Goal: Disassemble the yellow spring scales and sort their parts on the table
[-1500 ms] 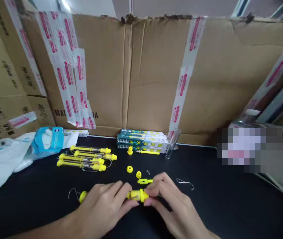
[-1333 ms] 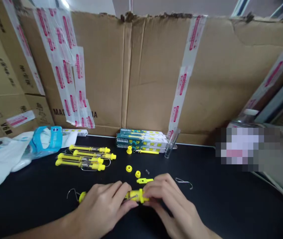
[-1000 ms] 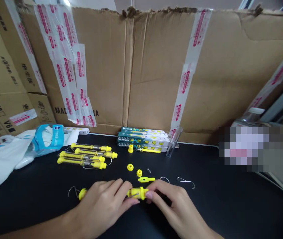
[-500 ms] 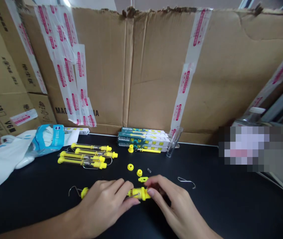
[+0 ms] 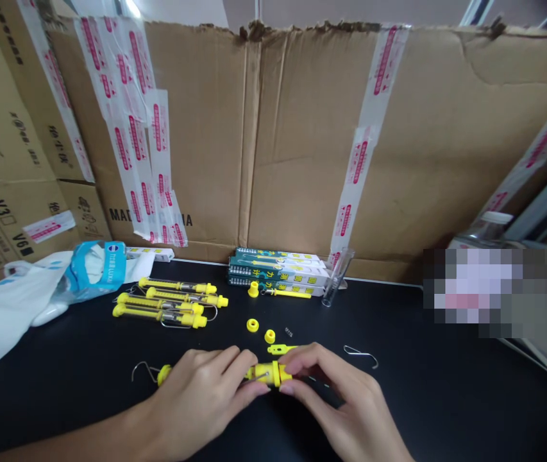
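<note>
The right hand (image 5: pixel 338 401) has closed in again, thumb and fingertips pinching the yellow collar of a yellow plastic spring scale (image 5: pixel 268 374), held over the black counter (image 5: pixel 446 410) at six o'clock. The left hand (image 5: pixel 196 398) curls around its barrel, fingers together. A round yellow plastic ring (image 5: pixel 252 325) lies at twelve o'clock, a bent steel wire hook (image 5: pixel 360 356) at two.

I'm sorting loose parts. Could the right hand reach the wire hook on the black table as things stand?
Probably yes: the right hand, on the yellow spring scale, sits close to the wire hook, and nothing shows between them. It would likely have to let go first.
</note>
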`<state>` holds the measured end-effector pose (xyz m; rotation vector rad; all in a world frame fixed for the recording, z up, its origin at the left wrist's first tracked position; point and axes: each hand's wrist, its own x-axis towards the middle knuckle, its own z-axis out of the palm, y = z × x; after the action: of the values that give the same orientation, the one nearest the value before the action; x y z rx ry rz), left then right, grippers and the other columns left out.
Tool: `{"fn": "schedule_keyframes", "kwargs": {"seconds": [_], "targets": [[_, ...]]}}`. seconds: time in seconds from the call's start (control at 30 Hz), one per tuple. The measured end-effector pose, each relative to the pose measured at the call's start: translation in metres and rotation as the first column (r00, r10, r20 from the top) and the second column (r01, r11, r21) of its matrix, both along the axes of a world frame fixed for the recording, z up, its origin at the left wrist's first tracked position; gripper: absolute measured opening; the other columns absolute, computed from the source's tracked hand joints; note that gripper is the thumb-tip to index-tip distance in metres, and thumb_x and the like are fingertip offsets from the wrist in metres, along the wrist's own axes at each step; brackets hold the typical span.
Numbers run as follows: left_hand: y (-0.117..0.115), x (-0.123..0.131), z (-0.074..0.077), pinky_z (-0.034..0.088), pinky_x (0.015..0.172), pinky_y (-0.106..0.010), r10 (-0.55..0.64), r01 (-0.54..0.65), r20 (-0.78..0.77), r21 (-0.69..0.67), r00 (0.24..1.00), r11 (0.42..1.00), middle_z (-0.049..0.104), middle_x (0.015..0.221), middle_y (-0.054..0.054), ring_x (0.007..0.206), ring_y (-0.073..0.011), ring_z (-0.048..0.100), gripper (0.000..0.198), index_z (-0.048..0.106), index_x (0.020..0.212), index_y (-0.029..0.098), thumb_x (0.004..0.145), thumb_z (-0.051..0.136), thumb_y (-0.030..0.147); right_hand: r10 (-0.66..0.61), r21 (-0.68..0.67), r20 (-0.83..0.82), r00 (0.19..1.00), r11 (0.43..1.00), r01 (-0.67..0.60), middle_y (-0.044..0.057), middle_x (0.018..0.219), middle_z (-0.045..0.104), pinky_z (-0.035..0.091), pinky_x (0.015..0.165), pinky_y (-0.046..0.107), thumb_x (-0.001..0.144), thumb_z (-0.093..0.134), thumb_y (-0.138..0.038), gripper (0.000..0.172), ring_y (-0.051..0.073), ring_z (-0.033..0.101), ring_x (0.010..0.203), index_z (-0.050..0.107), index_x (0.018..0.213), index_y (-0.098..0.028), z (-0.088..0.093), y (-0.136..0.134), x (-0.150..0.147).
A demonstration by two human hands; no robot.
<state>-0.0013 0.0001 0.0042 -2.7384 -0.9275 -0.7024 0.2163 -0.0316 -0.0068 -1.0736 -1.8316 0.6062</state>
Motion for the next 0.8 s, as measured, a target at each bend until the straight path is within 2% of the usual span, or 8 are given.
{"fn": "schedule_keyframes", "kwargs": {"seconds": [0.13, 0.3, 0.4, 0.47, 0.57, 0.6, 0.7, 0.8], "targets": [[-0.0010, 0.0004, 0.0005, 0.045, 0.049, -0.031, 0.019, -0.018, 0.019, -0.057, 1.000, 0.998, 0.066, 0.074, 0.002, 0.060, -0.0185, 0.068, 0.042, 0.055, 0.094, 0.021, 0.106, 0.020, 0.040, -0.024, -0.113, -0.022, 0.999, 0.993, 0.021, 0.001, 0.099, 0.070, 0.059, 0.077, 0.025, 0.082, 0.072, -0.019, 0.024, 0.016, 0.070, 0.083, 0.061, 0.102, -0.024, -0.0031, 0.0033, -0.0008], [-0.0023, 0.0007, 0.0002, 0.045, 0.049, -0.031, 0.042, -0.044, -0.022, -0.059, 0.999, 0.997, 0.065, 0.072, 0.001, 0.061, -0.0192, 0.068, 0.046, 0.056, 0.089, 0.021, 0.106, 0.018, 0.040, 0.046, -0.210, 0.015, 0.999, 0.977, -0.041, -0.002, 0.077, 0.069, 0.057, 0.062, 0.023, 0.080, 0.077, -0.035, 0.022, 0.014, 0.067, 0.064, 0.064, 0.092, -0.022, 0.0001, 0.0028, -0.0013], [-0.0030, 0.0005, 0.0010, 0.044, 0.048, -0.031, 0.035, -0.039, -0.047, -0.070, 0.998, 0.997, 0.064, 0.070, 0.001, 0.059, -0.0194, 0.067, 0.047, 0.056, 0.087, 0.021, 0.106, 0.016, 0.040, 0.046, -0.216, -0.018, 0.999, 0.975, -0.048, -0.001, 0.076, 0.068, 0.056, 0.059, 0.021, 0.091, 0.063, -0.037, 0.016, 0.013, 0.065, 0.062, 0.064, 0.092, -0.021, 0.0029, 0.0016, -0.0015], [-0.0030, 0.0003, 0.0018, 0.044, 0.048, -0.031, 0.023, -0.027, -0.050, -0.081, 0.998, 0.996, 0.064, 0.070, 0.001, 0.059, -0.0193, 0.067, 0.047, 0.055, 0.087, 0.021, 0.106, 0.017, 0.040, 0.039, -0.162, -0.006, 0.999, 0.986, -0.039, -0.001, 0.079, 0.068, 0.056, 0.063, 0.021, 0.096, 0.055, -0.031, 0.015, 0.012, 0.066, 0.066, 0.063, 0.088, -0.022, 0.0039, 0.0014, -0.0015], [-0.0025, 0.0000, 0.0020, 0.043, 0.048, -0.030, 0.028, -0.031, -0.034, -0.089, 0.999, 0.996, 0.064, 0.073, 0.001, 0.061, -0.0189, 0.068, 0.044, 0.054, 0.089, 0.021, 0.106, 0.017, 0.038, 0.054, -0.088, -0.019, 0.998, 0.995, -0.055, 0.000, 0.094, 0.068, 0.057, 0.078, 0.023, 0.093, 0.059, -0.022, 0.002, 0.014, 0.068, 0.085, 0.061, 0.092, -0.024, 0.0039, 0.0017, -0.0014], [-0.0024, -0.0001, 0.0016, 0.043, 0.049, -0.030, 0.028, -0.030, -0.026, -0.091, 0.999, 0.995, 0.064, 0.073, 0.002, 0.061, -0.0187, 0.068, 0.043, 0.054, 0.090, 0.021, 0.106, 0.017, 0.038, 0.059, -0.079, -0.043, 0.997, 0.995, -0.062, 0.001, 0.100, 0.067, 0.057, 0.082, 0.024, 0.091, 0.060, -0.020, 0.007, 0.015, 0.067, 0.091, 0.060, 0.096, -0.024, 0.0036, 0.0018, -0.0016], [-0.0026, -0.0008, -0.0013, 0.043, 0.051, -0.030, 0.011, -0.012, -0.014, -0.096, 1.000, 0.995, 0.064, 0.074, 0.001, 0.062, -0.0185, 0.067, 0.041, 0.053, 0.094, 0.021, 0.106, 0.018, 0.037, 0.067, -0.138, -0.115, 0.991, 0.987, -0.083, 0.003, 0.111, 0.063, 0.058, 0.088, 0.028, 0.087, 0.065, -0.019, 0.023, 0.017, 0.065, 0.101, 0.058, 0.108, -0.025, 0.0034, 0.0021, -0.0027], [-0.0030, -0.0017, -0.0053, 0.043, 0.052, -0.029, 0.033, -0.034, -0.012, -0.133, 0.999, 0.991, 0.064, 0.075, 0.001, 0.062, -0.0184, 0.066, 0.040, 0.053, 0.094, 0.022, 0.106, 0.019, 0.040, 0.075, -0.251, -0.136, 0.988, 0.962, -0.108, 0.003, 0.105, 0.063, 0.061, 0.078, 0.026, 0.087, 0.068, -0.028, 0.020, 0.017, 0.067, 0.091, 0.060, 0.105, -0.023, 0.0037, 0.0026, -0.0040]]}}
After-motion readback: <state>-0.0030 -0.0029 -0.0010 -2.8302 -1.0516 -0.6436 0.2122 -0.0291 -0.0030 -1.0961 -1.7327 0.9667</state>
